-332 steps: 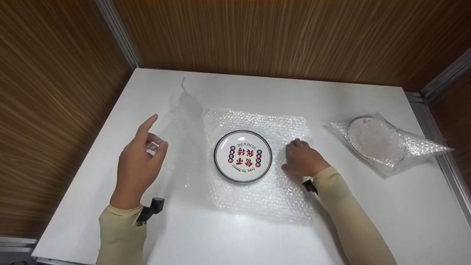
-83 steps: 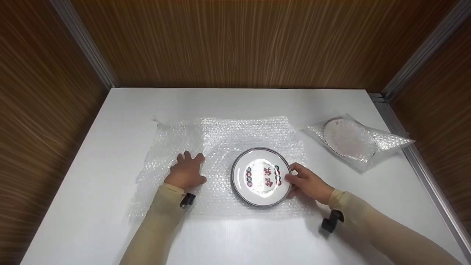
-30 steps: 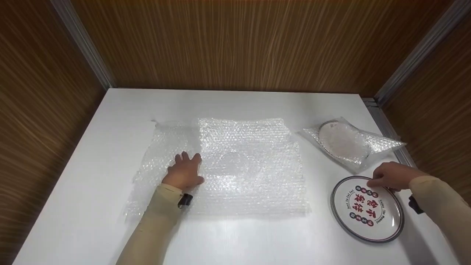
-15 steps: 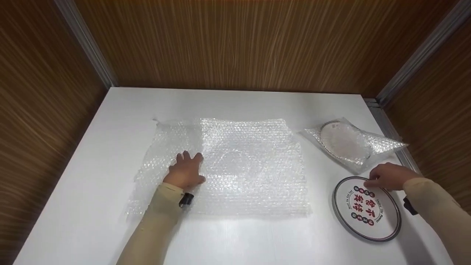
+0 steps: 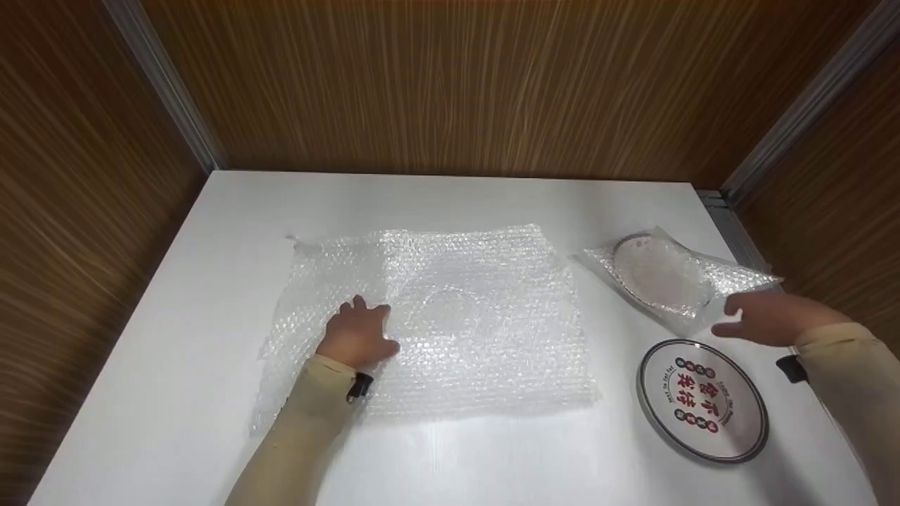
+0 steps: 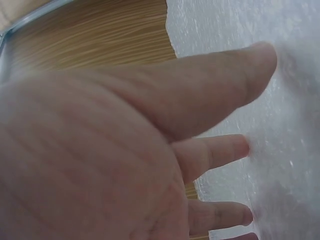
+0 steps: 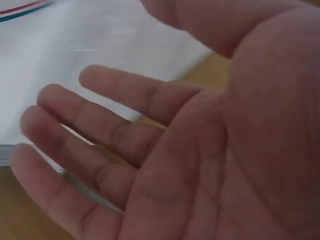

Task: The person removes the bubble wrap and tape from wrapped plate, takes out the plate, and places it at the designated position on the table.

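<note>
My left hand (image 5: 357,334) rests with spread fingers on a flat sheet of bubble wrap (image 5: 485,330). In the left wrist view its fingertips (image 6: 237,146) touch the bubble wrap (image 6: 295,165). At the right lies a round white plate (image 5: 703,404) with a dark rim and red characters printed in its middle. Just beyond the plate's far edge hovers my right hand (image 5: 777,320), apart from it and holding nothing. The right wrist view shows that hand's bare palm (image 7: 180,180) and loosely bent fingers.
Behind the loose plate, a second plate (image 5: 657,274) lies wrapped in bubble wrap near the table's right edge. The white table (image 5: 450,464) is bounded by wood-grain panels (image 5: 450,84) at the back and both sides.
Earlier the right hand gripped the plate and carried it from the bubble wrap to the right side of the table. Now it has let go and lifted away. The left hand stays on the wrap.
</note>
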The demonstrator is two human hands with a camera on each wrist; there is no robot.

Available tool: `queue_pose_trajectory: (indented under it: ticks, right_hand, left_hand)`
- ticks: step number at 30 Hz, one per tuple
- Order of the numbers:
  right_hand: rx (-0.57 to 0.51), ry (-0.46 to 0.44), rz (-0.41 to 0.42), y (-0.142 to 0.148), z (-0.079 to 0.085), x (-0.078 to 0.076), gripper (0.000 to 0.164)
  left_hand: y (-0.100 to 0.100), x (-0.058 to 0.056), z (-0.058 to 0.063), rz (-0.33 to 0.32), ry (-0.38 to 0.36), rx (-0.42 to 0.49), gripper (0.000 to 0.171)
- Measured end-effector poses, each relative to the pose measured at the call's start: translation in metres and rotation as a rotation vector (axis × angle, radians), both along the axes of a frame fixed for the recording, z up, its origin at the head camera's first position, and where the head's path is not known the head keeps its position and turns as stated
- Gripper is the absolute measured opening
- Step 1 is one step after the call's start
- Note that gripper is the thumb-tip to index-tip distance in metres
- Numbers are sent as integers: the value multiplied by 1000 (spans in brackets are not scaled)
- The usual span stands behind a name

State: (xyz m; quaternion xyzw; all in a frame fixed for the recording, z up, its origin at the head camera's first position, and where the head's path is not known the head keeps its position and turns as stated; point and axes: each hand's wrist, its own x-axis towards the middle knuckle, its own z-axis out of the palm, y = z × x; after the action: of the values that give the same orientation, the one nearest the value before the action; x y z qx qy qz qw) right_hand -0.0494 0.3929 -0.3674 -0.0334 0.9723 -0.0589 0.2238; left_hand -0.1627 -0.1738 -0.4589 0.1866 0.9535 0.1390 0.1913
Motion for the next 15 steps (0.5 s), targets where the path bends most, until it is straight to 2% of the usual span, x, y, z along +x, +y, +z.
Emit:
queue_pose_trajectory:
  ticks: [3, 6, 10, 15]
  right_hand:
    - [-30, 163, 59, -45, 23, -8, 47]
    - [-90, 328, 104, -97, 33, -13, 39]
    - [-194, 489, 154, -157, 27, -20, 34]
    - [-261, 513, 208, -205, 4, -37, 41]
  left_hand:
    - [0, 1, 2, 7, 34, -1, 65]
    - [0, 1, 1, 19, 42, 8, 65]
    - [2, 2, 0, 25, 60, 37, 66]
    - [6, 4, -1, 31, 70, 45, 64]
